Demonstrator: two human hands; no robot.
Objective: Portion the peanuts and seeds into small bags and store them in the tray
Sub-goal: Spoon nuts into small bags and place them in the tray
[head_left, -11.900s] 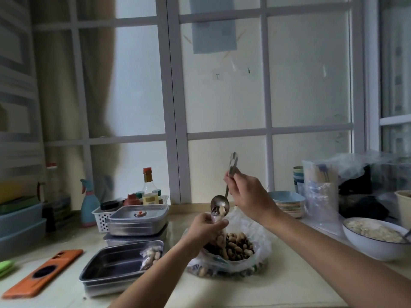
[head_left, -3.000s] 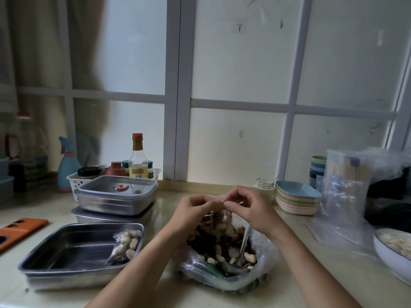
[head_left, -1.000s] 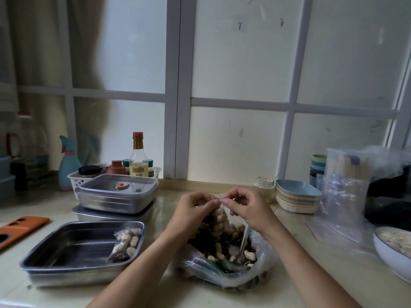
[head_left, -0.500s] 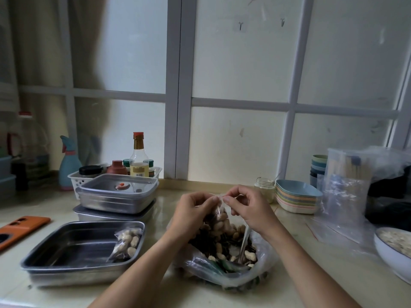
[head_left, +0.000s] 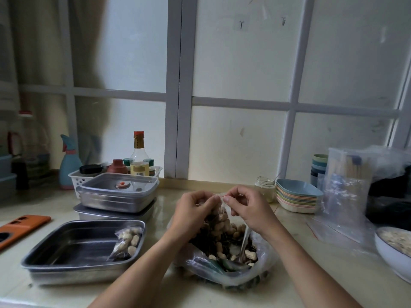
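A small clear bag (head_left: 219,221) filled with peanuts and dark seeds hangs between my hands, above the big open plastic bag of peanuts and seeds (head_left: 224,258). My left hand (head_left: 193,210) and my right hand (head_left: 246,205) both pinch the small bag's red-lined top edge. A metal spoon (head_left: 243,243) stands inside the big bag. Left of it lies the open steel tray (head_left: 66,247), with one filled small bag (head_left: 127,241) leaning in its right corner.
Two lidded steel containers (head_left: 117,194) are stacked behind the tray, in front of a white basket of bottles (head_left: 89,176). An orange phone case (head_left: 20,225) lies far left. Stacked dishes (head_left: 298,196), a jar (head_left: 264,190), empty clear bags (head_left: 342,196) and a white bowl (head_left: 391,252) stand right.
Since the spoon filled the small bag, the spoon has been left in the big bag. Both hands have taken the small bag's top edge, and it has risen slightly in the last second.
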